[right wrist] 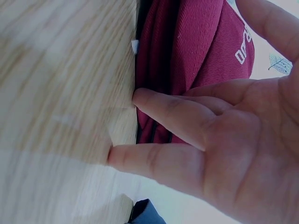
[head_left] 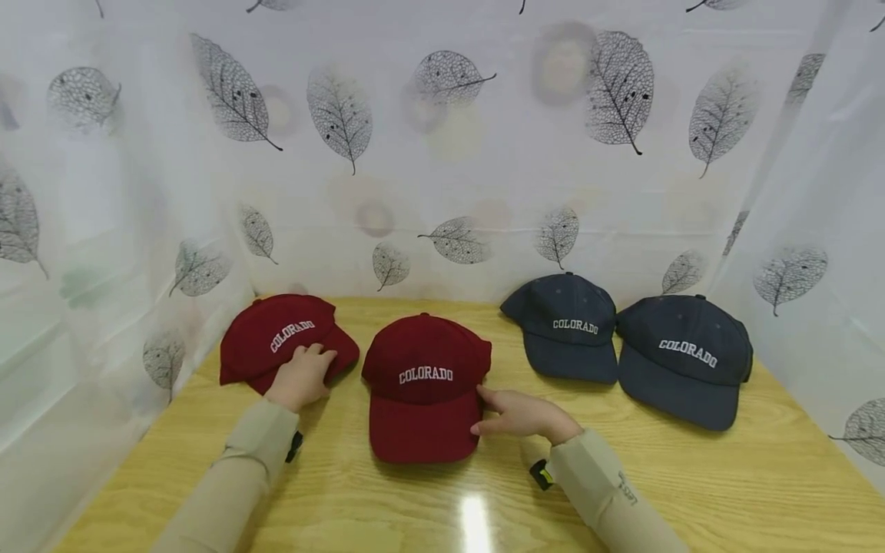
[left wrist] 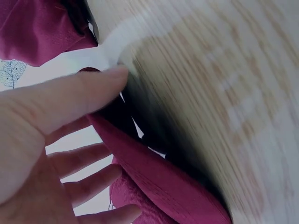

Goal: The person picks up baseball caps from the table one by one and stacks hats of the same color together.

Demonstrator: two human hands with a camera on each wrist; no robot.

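Note:
Two red baseball caps lettered COLORADO lie on the wooden table in the head view. My left hand (head_left: pixel 301 376) is at the brim of the left red cap (head_left: pixel 249 338), which sits turned at an angle. In the left wrist view the thumb (left wrist: pixel 88 93) reaches beside the brim edge (left wrist: pixel 159 177), and the other fingers are spread. The middle red cap (head_left: pixel 425 353) faces me with its brim forward. My right hand (head_left: pixel 522 413) touches its right side; the right wrist view shows straight fingers (right wrist: pixel 173 109) against the cap, with fingertips down at the table.
Two navy COLORADO caps sit to the right, one navy cap (head_left: pixel 567 319) farther back and another navy cap (head_left: pixel 684 346) next to it. A white leaf-print curtain (head_left: pixel 456 177) closes off the back and sides of the wooden table (head_left: pixel 387 507).

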